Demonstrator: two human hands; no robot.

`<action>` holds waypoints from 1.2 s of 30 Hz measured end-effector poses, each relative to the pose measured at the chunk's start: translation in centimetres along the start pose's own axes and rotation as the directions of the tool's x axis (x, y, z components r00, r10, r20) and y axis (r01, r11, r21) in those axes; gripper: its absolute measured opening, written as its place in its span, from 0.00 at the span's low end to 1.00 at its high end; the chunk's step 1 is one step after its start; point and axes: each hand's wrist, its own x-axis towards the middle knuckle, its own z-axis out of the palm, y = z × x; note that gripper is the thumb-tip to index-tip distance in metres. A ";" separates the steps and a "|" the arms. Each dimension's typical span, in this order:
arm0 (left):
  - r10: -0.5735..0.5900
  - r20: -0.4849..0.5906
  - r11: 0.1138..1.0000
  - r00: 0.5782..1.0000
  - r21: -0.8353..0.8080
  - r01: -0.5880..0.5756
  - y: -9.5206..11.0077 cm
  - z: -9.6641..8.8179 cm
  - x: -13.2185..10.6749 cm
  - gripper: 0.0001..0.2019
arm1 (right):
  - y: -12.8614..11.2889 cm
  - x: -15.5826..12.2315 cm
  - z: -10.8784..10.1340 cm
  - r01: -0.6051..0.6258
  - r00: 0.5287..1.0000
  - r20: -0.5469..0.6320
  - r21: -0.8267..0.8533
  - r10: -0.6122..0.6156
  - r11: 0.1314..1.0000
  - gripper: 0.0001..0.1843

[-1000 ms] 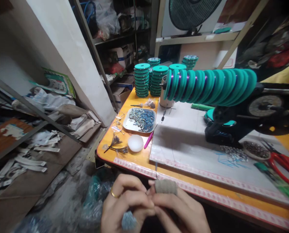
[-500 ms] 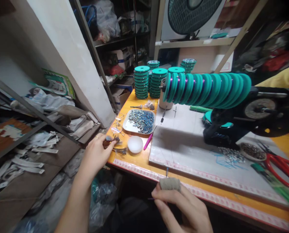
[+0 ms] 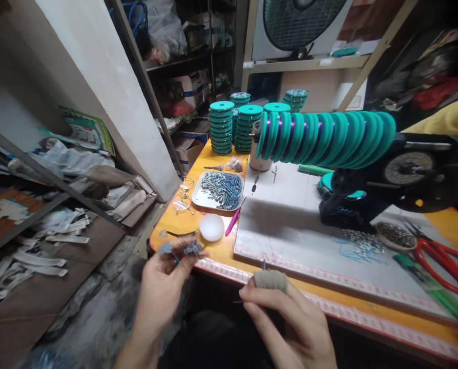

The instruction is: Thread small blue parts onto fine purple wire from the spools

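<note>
My left hand (image 3: 167,287) is closed just off the table's front edge, pinching a small bundle of fine grey-blue strands (image 3: 191,247). A grey-blue wrap covers one of its fingertips. Behind it, a thin dark bundle (image 3: 181,234) lies on the table beside a round white dome-shaped thing (image 3: 212,227). My right hand (image 3: 290,318), a grey-green wrap around one finger, is closed on a thin dark rod (image 3: 237,302) whose end sticks out to the left. A thin bluish tip (image 3: 264,264) shows above the wrapped finger; whether it belongs to the rod I cannot tell.
A white tray (image 3: 198,201) holds many small blue and silver parts, with a purple pen-like tool (image 3: 234,218) alongside. Green spools (image 3: 325,138) fill a black machine's shaft on the right; more stand stacked (image 3: 221,128) behind. Red-handled scissors (image 3: 440,261) lie at right.
My left hand has drawn back from the tabletop toward me and to the right, lifting a strand bundle off the table. My right hand has hardly moved. The view has shifted slightly.
</note>
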 end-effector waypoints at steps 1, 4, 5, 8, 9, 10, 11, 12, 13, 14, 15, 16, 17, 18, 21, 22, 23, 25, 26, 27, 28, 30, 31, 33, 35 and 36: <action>-0.095 0.061 0.992 0.994 -0.078 0.100 -0.1 0.5 -0.9 0.17 | 0.0 0.1 0.0 -0.003 1.000 -0.005 0.005 0.003 1.000 0.10; -0.215 0.178 0.957 0.960 -0.156 0.243 -0.5 2.0 -3.0 0.15 | -0.2 0.1 -0.1 -0.019 1.000 0.000 0.008 0.019 1.000 0.10; -0.222 0.196 0.952 0.955 -0.167 0.255 -0.6 2.5 -3.5 0.14 | -0.2 0.0 -0.1 -0.031 1.000 0.004 0.004 0.031 1.000 0.10; -0.171 0.185 0.965 0.968 -0.169 0.203 -0.7 3.7 -4.6 0.12 | -0.4 -0.2 -0.3 -0.061 0.998 0.004 -0.005 0.061 0.998 0.12; -0.136 0.175 0.973 0.975 -0.159 0.165 -0.6 3.9 -4.8 0.12 | -0.4 -0.2 -0.3 -0.071 0.997 -0.006 -0.009 0.070 0.997 0.12; -0.098 0.167 0.981 0.981 -0.149 0.123 -0.6 4.1 -4.9 0.12 | -0.4 -0.3 -0.4 -0.078 0.997 -0.021 -0.014 0.078 0.997 0.12; -0.059 0.161 0.987 0.985 -0.140 0.082 -0.5 4.2 -5.0 0.12 | -0.4 -0.3 -0.5 -0.087 0.996 -0.036 -0.021 0.086 0.996 0.12; -0.022 0.154 0.990 0.988 -0.134 0.043 -0.5 4.3 -5.1 0.11 | -0.4 -0.3 -0.6 -0.099 0.994 -0.052 -0.027 0.098 0.995 0.12; 0.012 0.146 0.992 0.989 -0.129 0.007 -0.4 4.4 -5.2 0.10 | -0.3 -0.4 -0.6 -0.109 0.992 -0.065 -0.032 0.107 0.993 0.12; 0.046 0.135 0.992 0.990 -0.125 -0.029 -0.4 4.4 -5.3 0.10 | -0.3 -0.4 -0.7 -0.117 0.991 -0.076 -0.033 0.114 0.993 0.11; 0.078 0.130 0.991 0.988 -0.120 -0.063 -0.5 4.4 -5.4 0.10 | -0.3 -0.4 -0.7 -0.124 0.989 -0.084 -0.034 0.121 0.992 0.11; 0.110 0.128 0.989 0.986 -0.114 -0.095 -0.5 4.5 -5.4 0.09 | -0.3 -0.4 -0.7 -0.129 0.988 -0.089 -0.035 0.125 0.991 0.10; 0.138 0.133 0.987 0.981 -0.103 -0.125 -0.6 4.5 -5.5 0.09 | -0.3 -0.3 -0.6 -0.130 0.988 -0.092 -0.039 0.126 0.991 0.10; 0.164 0.140 0.984 0.976 -0.087 -0.153 -0.7 4.4 -5.5 0.09 | -0.3 -0.3 -0.6 -0.125 0.989 -0.092 -0.048 0.120 0.991 0.10; 0.234 0.149 0.972 0.961 -0.022 -0.233 -1.1 4.3 -5.6 0.09 | -0.4 -0.3 -0.4 -0.060 0.993 -0.103 -0.108 0.049 0.992 0.13; 0.255 0.147 0.966 0.956 -0.004 -0.258 -1.2 4.3 -5.7 0.09 | -0.4 -0.3 -0.4 -0.035 0.994 -0.111 -0.135 0.020 0.990 0.14; 0.273 0.145 0.961 0.951 0.007 -0.277 -1.3 4.3 -5.8 0.10 | -0.5 -0.3 -0.4 -0.018 0.993 -0.117 -0.159 -0.001 0.987 0.15; 0.284 0.145 0.958 0.948 0.002 -0.288 -1.4 4.4 -6.0 0.10 | -0.5 -0.3 -0.3 -0.014 0.992 -0.123 -0.181 -0.008 0.983 0.15; 0.266 0.129 0.964 0.955 -0.018 -0.266 -1.3 4.6 -6.2 0.10 | -0.4 -0.3 -0.3 -0.031 0.992 -0.126 -0.175 0.009 0.984 0.14; 0.219 0.095 0.975 0.971 -0.046 -0.216 -1.2 4.8 -6.5 0.10 | -0.4 -0.3 -0.3 -0.055 0.991 -0.129 -0.157 0.034 0.986 0.12; 0.143 0.056 0.987 0.988 -0.082 -0.138 -1.0 5.0 -6.7 0.10 | -0.3 -0.3 -0.3 -0.083 0.989 -0.135 -0.134 0.064 0.988 0.10; -0.057 0.031 0.981 0.998 -0.185 0.062 -0.4 5.5 -7.1 0.15 | -0.2 -0.3 -0.3 -0.131 0.983 -0.141 -0.083 0.119 0.988 0.08; -0.143 0.054 0.960 0.988 -0.235 0.152 0.0 5.7 -7.3 0.17 | -0.2 -0.3 -0.3 -0.149 0.981 -0.135 -0.061 0.140 0.987 0.07; -0.222 0.151 0.917 0.963 -0.302 0.259 0.7 6.0 -7.3 0.15 | -0.2 -0.3 -0.3 -0.168 0.980 -0.118 -0.034 0.163 0.985 0.07; -0.212 0.214 0.897 0.954 -0.344 0.277 1.3 6.0 -7.2 0.11 | -0.2 -0.4 -0.4 -0.178 0.979 -0.104 -0.023 0.174 0.984 0.06; -0.203 0.228 0.890 0.952 -0.363 0.276 1.4 5.9 -7.1 0.11 | -0.2 -0.4 -0.5 -0.182 0.979 -0.097 -0.019 0.180 0.983 0.06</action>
